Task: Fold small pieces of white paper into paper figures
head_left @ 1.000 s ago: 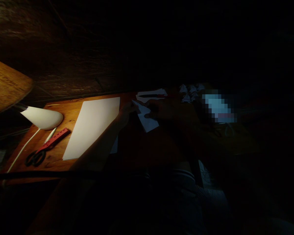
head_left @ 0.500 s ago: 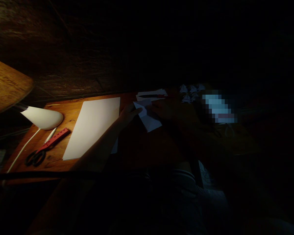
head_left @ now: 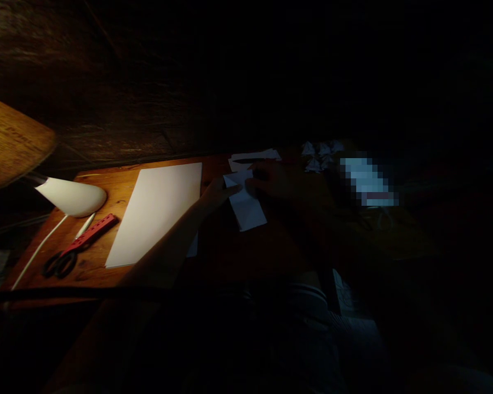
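Note:
A creased sheet of folded paper (head_left: 250, 209) is held between my two hands over the dark middle of the table. On its left edge, my left hand (head_left: 218, 192) grips it with the thumb lying across the top face. My right hand (head_left: 271, 180) is in deep shadow and pinches the paper's upper right side. Just left of my left forearm lies a stack of white paper (head_left: 160, 208). Beyond my hands are cut paper strips (head_left: 257, 155) with a dark, slim tool lying across them, its kind unclear.
A white desk lamp (head_left: 72, 198) lights the left of the wooden table (head_left: 107, 189). Near it lie dark-handled scissors (head_left: 59, 264) with a red cover (head_left: 91, 235) and a white pen (head_left: 85, 225). Several folded paper pieces (head_left: 313, 164) sit at the far right, beside a pixelated bright screen (head_left: 367, 180).
The paper has turned a little and looks narrower, its lower end shifted slightly left and down. My right hand has moved in over its upper right part.

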A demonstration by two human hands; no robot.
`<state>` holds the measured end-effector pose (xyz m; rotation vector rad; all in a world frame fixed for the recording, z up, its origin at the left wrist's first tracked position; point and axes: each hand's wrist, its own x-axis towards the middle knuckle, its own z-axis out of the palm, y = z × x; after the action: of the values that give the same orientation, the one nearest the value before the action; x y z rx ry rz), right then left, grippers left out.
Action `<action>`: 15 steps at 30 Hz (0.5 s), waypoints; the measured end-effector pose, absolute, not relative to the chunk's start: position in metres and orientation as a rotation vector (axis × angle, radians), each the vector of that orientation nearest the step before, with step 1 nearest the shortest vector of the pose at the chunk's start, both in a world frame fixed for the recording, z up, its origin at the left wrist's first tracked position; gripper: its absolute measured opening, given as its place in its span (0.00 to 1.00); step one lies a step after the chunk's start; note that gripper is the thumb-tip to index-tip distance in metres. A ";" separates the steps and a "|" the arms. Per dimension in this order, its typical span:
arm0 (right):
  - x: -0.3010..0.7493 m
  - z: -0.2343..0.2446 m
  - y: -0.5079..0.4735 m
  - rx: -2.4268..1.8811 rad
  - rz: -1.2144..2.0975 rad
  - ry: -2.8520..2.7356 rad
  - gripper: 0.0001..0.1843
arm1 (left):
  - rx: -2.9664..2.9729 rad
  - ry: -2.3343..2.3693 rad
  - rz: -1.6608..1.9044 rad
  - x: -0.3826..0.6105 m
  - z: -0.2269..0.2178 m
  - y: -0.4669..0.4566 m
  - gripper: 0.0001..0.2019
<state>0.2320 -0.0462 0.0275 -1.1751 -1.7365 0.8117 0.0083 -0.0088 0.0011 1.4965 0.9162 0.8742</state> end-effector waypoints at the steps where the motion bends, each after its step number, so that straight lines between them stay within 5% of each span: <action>1: 0.232 0.027 -0.045 -1.156 0.818 -1.717 0.13 | 1.507 0.904 0.869 0.008 0.002 -0.009 0.18; 15: 0.238 0.025 -0.039 -1.090 0.955 -1.639 0.16 | 1.507 0.801 0.891 0.008 0.000 -0.007 0.23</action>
<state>0.2381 -0.0392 0.0247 -1.0902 -1.6390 0.9545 0.0081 -0.0072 0.0001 1.5073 0.8015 0.8915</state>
